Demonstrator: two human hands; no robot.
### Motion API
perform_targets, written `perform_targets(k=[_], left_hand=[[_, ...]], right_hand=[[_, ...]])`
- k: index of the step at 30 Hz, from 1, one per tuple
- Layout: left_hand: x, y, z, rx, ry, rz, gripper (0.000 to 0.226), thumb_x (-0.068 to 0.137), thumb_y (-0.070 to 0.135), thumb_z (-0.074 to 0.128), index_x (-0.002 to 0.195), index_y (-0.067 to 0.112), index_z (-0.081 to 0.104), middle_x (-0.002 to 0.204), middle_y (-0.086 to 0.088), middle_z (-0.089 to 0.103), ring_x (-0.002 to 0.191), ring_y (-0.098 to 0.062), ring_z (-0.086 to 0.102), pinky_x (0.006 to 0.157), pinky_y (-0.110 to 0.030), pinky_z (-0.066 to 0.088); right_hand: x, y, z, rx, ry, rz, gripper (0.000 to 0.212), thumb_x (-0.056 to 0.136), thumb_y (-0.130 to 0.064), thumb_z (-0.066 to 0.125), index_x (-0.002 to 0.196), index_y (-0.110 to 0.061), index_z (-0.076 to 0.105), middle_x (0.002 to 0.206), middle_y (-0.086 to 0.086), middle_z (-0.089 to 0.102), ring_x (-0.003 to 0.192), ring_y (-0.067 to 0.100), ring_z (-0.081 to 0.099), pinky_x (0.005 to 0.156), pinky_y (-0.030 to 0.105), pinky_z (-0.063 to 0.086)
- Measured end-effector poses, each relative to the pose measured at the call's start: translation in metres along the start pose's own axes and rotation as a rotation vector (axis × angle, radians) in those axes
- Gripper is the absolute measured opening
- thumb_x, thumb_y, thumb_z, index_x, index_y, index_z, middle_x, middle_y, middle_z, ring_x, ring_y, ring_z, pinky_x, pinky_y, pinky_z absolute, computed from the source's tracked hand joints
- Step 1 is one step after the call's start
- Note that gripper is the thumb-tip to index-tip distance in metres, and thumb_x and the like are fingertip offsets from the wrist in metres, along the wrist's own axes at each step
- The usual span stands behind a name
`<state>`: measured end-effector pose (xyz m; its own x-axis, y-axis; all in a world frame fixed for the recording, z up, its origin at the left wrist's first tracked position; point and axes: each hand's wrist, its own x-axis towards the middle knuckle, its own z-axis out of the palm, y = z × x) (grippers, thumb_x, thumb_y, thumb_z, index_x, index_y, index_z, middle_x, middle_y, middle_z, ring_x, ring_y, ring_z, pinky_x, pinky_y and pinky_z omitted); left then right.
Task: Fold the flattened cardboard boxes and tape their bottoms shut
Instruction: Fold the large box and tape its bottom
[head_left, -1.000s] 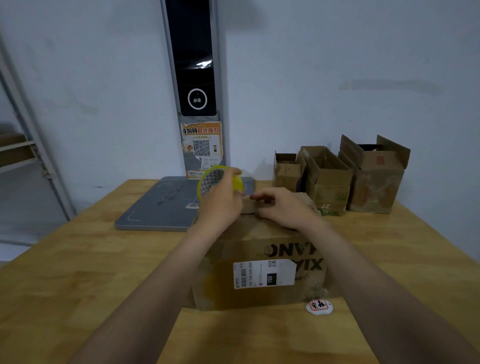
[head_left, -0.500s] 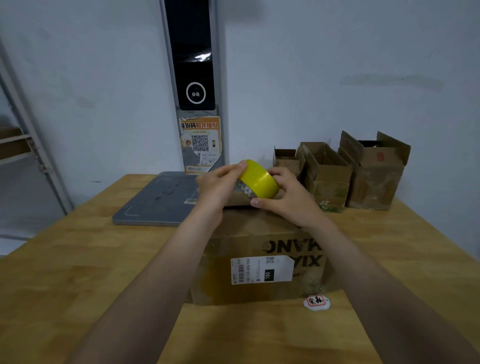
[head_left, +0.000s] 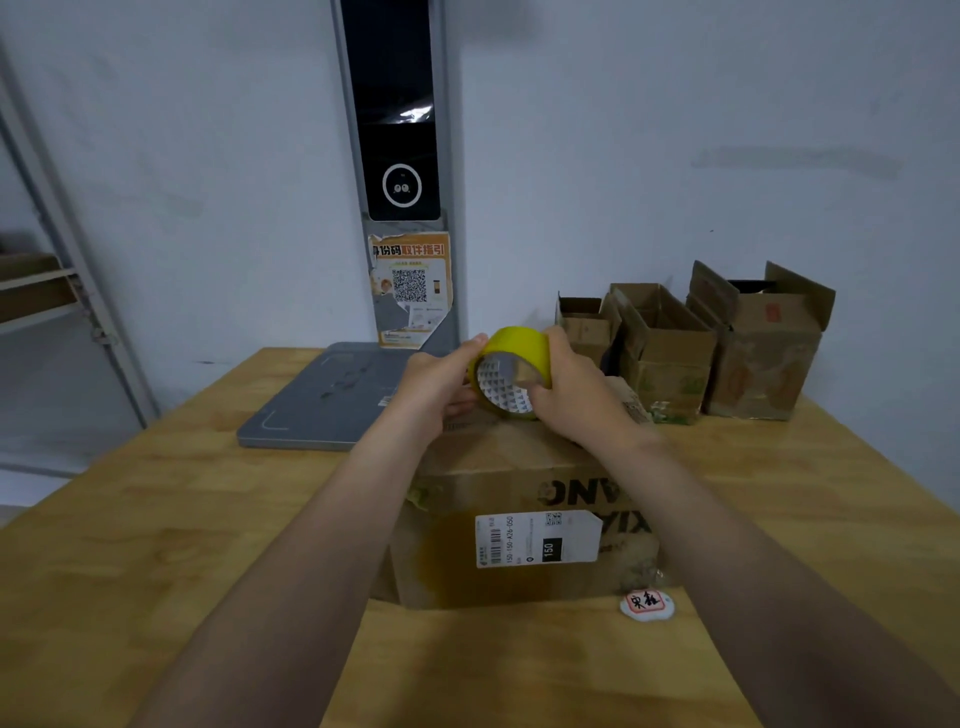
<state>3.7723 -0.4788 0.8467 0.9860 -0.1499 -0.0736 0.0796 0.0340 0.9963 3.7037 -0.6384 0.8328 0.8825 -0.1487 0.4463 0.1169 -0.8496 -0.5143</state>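
A folded cardboard box (head_left: 519, 519) with a white shipping label stands on the wooden table (head_left: 156, 545) in front of me, its printing upside down. Just above its far top edge I hold a yellow tape roll (head_left: 511, 364) with both hands. My left hand (head_left: 441, 384) grips the roll's left side, thumb on top. My right hand (head_left: 576, 395) wraps round its right side, fingers curled over the rim and core. The roll's open core faces me and to the left.
A grey flat scale platform (head_left: 322, 405) lies at the back left of the table, before a tall dark scanner post (head_left: 397, 156) on the wall. Three open cardboard boxes (head_left: 670, 353) stand at the back right. A small round sticker (head_left: 647, 604) lies beside the box.
A second ago my left hand alone held the roll while my right pressed the box top. Both hands now hold the roll, which has turned so its core faces me.
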Motion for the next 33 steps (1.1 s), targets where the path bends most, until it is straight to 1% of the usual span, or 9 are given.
perform_targets(k=[4,8,12,16,19,22,25,27,33], left_hand=[[-0.001,-0.001,0.003,0.061,-0.001,0.004,0.069,0.087,0.051,0.078,0.132,0.003,0.057,0.105,-0.012,0.074,0.076,-0.023,0.078,0.059,-0.03,0.063],[0.001,-0.005,-0.002,0.053,-0.005,0.028,0.097,0.093,0.036,0.076,0.16,0.008,0.011,0.107,-0.016,0.072,0.058,-0.017,0.074,0.05,-0.027,0.056],[0.005,-0.015,-0.003,0.052,-0.006,0.062,0.076,0.092,0.023,0.079,0.148,0.008,0.03,0.1,-0.016,0.074,0.055,-0.012,0.072,0.056,-0.029,0.055],[0.006,-0.017,-0.003,-0.074,0.016,0.045,0.051,0.09,0.012,0.078,0.127,0.014,0.042,0.084,-0.009,0.076,0.057,-0.013,0.074,0.057,-0.028,0.058],[0.002,-0.016,-0.005,-0.136,0.018,0.038,0.045,0.091,0.007,0.076,0.123,0.011,0.044,0.075,-0.007,0.076,0.056,-0.016,0.073,0.047,-0.02,0.052],[-0.002,-0.013,-0.01,-0.076,-0.017,0.035,0.043,0.091,0.01,0.077,0.124,0.008,0.048,0.068,-0.004,0.075,0.056,-0.016,0.073,0.059,-0.026,0.055],[-0.004,-0.011,-0.013,-0.035,-0.059,0.031,0.042,0.091,0.008,0.077,0.121,0.008,0.048,0.077,-0.01,0.077,0.062,-0.018,0.075,0.066,-0.03,0.061],[-0.006,-0.012,-0.012,0.003,-0.043,0.06,0.042,0.091,0.006,0.076,0.117,0.01,0.043,0.088,-0.016,0.077,0.065,-0.019,0.075,0.076,-0.037,0.062],[-0.014,-0.017,-0.024,-0.032,0.061,0.144,0.043,0.091,0.006,0.076,0.094,0.023,0.037,0.086,-0.014,0.073,0.064,-0.017,0.074,0.075,-0.036,0.062]], right_hand=[[0.001,0.004,0.004,0.029,0.084,-0.001,0.043,0.097,-0.009,0.055,0.136,-0.02,0.041,0.106,0.009,0.062,0.092,0.032,0.062,0.063,0.036,0.044],[0.004,0.012,0.001,0.199,0.108,0.018,0.045,0.099,-0.005,0.051,0.137,-0.028,0.047,0.108,0.011,0.066,0.092,0.031,0.063,0.064,0.032,0.041],[0.004,0.012,0.001,0.286,0.133,0.049,0.039,0.102,-0.009,0.054,0.134,-0.031,0.053,0.107,-0.003,0.064,0.094,0.017,0.058,0.072,0.027,0.042],[0.007,0.01,0.0,0.413,0.17,0.168,0.008,0.103,-0.027,0.057,0.11,-0.026,0.062,0.091,-0.014,0.064,0.08,0.002,0.061,0.063,0.019,0.041],[0.005,0.01,-0.002,0.449,0.154,0.191,0.01,0.1,-0.03,0.064,0.102,-0.02,0.067,0.086,-0.005,0.068,0.076,0.002,0.064,0.062,0.027,0.043],[0.0,0.009,-0.003,0.272,0.018,0.207,0.022,0.09,-0.023,0.077,0.107,-0.019,0.063,0.095,-0.004,0.064,0.083,0.016,0.059,0.065,0.031,0.043],[-0.001,0.008,-0.004,0.214,0.045,0.19,0.017,0.095,-0.01,0.066,0.109,-0.018,0.062,0.095,-0.001,0.064,0.087,0.021,0.059,0.064,0.031,0.043],[-0.002,0.007,-0.004,0.237,0.106,0.18,0.018,0.096,-0.003,0.057,0.106,-0.018,0.062,0.09,-0.004,0.064,0.081,0.014,0.058,0.068,0.033,0.045],[-0.003,0.008,-0.004,0.285,0.138,0.151,0.04,0.094,0.004,0.052,0.104,-0.033,0.06,0.083,-0.023,0.062,0.073,-0.008,0.055,0.062,0.015,0.042]])
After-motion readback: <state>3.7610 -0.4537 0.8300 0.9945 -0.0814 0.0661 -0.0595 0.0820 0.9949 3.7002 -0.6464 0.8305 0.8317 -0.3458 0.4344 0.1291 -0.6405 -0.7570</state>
